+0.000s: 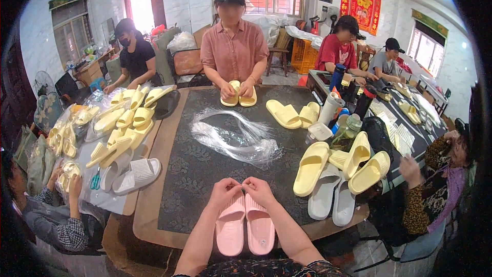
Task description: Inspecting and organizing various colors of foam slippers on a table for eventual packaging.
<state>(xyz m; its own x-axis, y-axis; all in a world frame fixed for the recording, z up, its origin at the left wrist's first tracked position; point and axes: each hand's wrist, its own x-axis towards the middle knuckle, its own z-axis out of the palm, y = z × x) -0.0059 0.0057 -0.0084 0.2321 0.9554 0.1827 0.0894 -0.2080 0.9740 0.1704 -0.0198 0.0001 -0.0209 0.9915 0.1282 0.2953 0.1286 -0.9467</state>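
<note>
A pair of pink slide sandals [229, 232] lies side by side at the table's near edge, ribbed straps away from me. Over the straps my left hand [224, 193] and my right hand [259, 192] meet, fingertips pinched together. Whatever they pinch is too small or hidden to make out. Just beyond my hands, a loose bundle of thin clear plastic strands [233, 136] is spread on the dark tabletop. Across the table a co-worker's hands touch a pair of yellow slides [246, 98].
Yellow slides [311, 169] and grey slides [324, 195] stand at my right, near bottles and a glass jar [348, 129]. To the left, a side table bears piled yellow slides, grey slides [137, 176] and teal scissors [96, 180]. Several co-workers sit or stand around.
</note>
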